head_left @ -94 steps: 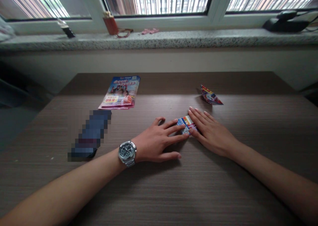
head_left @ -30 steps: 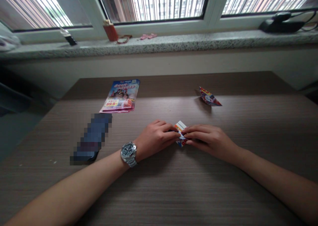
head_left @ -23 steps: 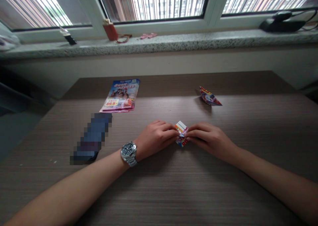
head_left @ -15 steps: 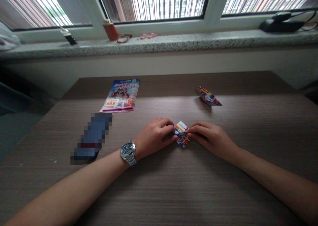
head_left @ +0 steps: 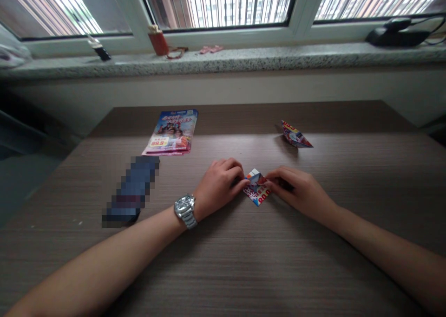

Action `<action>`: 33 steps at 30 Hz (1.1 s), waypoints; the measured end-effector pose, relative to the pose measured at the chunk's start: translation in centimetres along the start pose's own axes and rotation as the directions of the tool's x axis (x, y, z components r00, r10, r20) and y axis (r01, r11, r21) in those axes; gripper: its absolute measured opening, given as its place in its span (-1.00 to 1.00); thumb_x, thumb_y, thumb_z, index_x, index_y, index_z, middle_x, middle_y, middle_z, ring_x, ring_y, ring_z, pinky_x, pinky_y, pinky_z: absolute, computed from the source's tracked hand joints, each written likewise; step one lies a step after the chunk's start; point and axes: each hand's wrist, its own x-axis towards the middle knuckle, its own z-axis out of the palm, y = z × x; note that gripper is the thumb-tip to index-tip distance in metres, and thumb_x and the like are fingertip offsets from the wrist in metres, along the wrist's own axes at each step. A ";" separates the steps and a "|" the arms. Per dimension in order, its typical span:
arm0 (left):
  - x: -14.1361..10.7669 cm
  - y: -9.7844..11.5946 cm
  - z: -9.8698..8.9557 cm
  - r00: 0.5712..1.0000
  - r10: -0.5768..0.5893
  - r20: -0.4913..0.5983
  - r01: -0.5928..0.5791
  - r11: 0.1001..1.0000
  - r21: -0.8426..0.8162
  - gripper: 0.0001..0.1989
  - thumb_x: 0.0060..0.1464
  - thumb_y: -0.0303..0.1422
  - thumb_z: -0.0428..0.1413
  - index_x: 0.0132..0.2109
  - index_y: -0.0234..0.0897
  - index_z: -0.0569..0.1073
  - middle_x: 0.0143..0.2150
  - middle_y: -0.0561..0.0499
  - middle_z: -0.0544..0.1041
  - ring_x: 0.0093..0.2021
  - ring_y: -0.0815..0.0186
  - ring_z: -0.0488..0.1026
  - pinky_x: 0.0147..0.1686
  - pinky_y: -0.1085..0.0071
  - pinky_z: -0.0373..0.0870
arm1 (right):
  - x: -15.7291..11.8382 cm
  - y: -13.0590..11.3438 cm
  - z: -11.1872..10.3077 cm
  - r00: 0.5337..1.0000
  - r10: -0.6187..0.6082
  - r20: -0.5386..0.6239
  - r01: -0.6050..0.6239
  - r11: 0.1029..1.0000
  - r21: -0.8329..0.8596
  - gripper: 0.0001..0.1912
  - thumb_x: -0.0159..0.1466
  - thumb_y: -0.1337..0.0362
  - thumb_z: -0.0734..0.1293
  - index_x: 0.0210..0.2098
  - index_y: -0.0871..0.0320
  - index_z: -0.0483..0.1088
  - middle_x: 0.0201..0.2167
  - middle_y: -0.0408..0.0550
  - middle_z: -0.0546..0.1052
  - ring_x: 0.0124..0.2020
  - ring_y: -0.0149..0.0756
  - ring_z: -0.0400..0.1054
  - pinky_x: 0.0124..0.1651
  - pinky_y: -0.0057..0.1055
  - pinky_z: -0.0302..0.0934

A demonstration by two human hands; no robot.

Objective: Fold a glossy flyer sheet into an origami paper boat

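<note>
Folded paper piece (head_left: 256,191), printed in red, white and blue, is held low over the tabletop (head_left: 244,270) between both hands, its lower point appearing to rest on the wood. Left hand (head_left: 219,184) is curled almost shut, its fingertips (head_left: 242,180) pressed against the paper's left side. Right hand (head_left: 296,189) is similarly closed, with the paper's right side pinched in its fingers (head_left: 273,180). The opposed grip appears suited to keeping the folds steady.

Paper boat (head_left: 295,136), of similar printed paper, is placed beyond the right hand, apparently kept clear of the working space. Leaflet stack (head_left: 169,132), with a yellow "89.9" price panel, lies further left, and a pixelated oblong object (head_left: 131,191), not identifiable, lies nearer the left forearm. Steel wristwatch (head_left: 184,208) is worn on the left wrist. Granite windowsill (head_left: 223,62) carries a red holder (head_left: 159,44) with a cord, and a black corded device (head_left: 397,37).
</note>
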 end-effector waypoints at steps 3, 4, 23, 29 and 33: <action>0.0 0.0 0.1 1.000 -0.012 -0.001 0.012 1.000 0.002 -0.83 0.31 -0.24 0.14 -0.20 -0.24 0.51 -0.05 -0.05 0.54 -0.05 0.17 0.45 -0.06 0.20 0.32 | 0.3 -0.1 0.1 0.999 0.038 -0.007 -0.038 0.999 0.006 -0.89 0.40 0.26 0.31 -0.19 0.12 0.49 -0.36 -0.08 0.55 -0.41 -0.30 0.40 -0.37 -0.39 0.24; 0.1 0.1 0.1 1.000 -0.012 -0.004 0.012 1.000 0.002 -0.83 0.31 -0.25 0.13 -0.20 -0.24 0.51 -0.05 -0.05 0.53 -0.05 0.17 0.44 -0.06 0.20 0.32 | 0.4 -0.1 0.1 0.999 0.050 -0.006 -0.050 0.999 0.010 -0.88 0.40 0.26 0.31 -0.20 0.12 0.49 -0.37 -0.08 0.56 -0.43 -0.30 0.40 -0.39 -0.39 0.23; 0.2 -0.1 0.3 0.998 0.059 0.000 -0.059 0.998 0.030 -0.78 0.35 -0.29 0.10 0.07 -0.06 0.56 0.06 -0.03 0.52 0.00 0.18 0.42 -0.01 0.22 0.30 | 2.1 0.2 0.4 0.991 0.134 0.000 -0.133 0.991 -0.031 -0.84 0.36 0.26 0.37 -0.12 0.14 0.58 -0.33 -0.05 0.50 -0.38 -0.30 0.37 -0.30 -0.36 0.23; 0.2 -0.2 0.6 0.998 0.061 -0.021 -0.061 0.997 0.037 -0.78 0.36 -0.28 0.09 0.06 -0.07 0.57 0.06 -0.04 0.52 0.01 0.18 0.42 0.00 0.21 0.32 | 1.8 0.2 1.1 0.991 0.132 -0.021 -0.132 0.991 -0.011 -0.75 0.38 0.19 0.36 -0.04 0.16 0.60 -0.29 -0.01 0.48 -0.39 -0.31 0.36 -0.32 -0.34 0.25; 0.1 -0.2 0.8 0.999 0.031 -0.041 -0.030 0.999 0.036 -0.74 0.35 -0.29 0.09 0.11 -0.11 0.54 0.07 -0.06 0.50 0.02 0.17 0.42 0.02 0.19 0.35 | 1.6 0.1 1.6 0.991 0.128 -0.035 -0.128 0.992 0.012 -0.74 0.38 0.19 0.36 -0.04 0.16 0.60 -0.24 0.00 0.47 -0.38 -0.32 0.35 -0.32 -0.33 0.26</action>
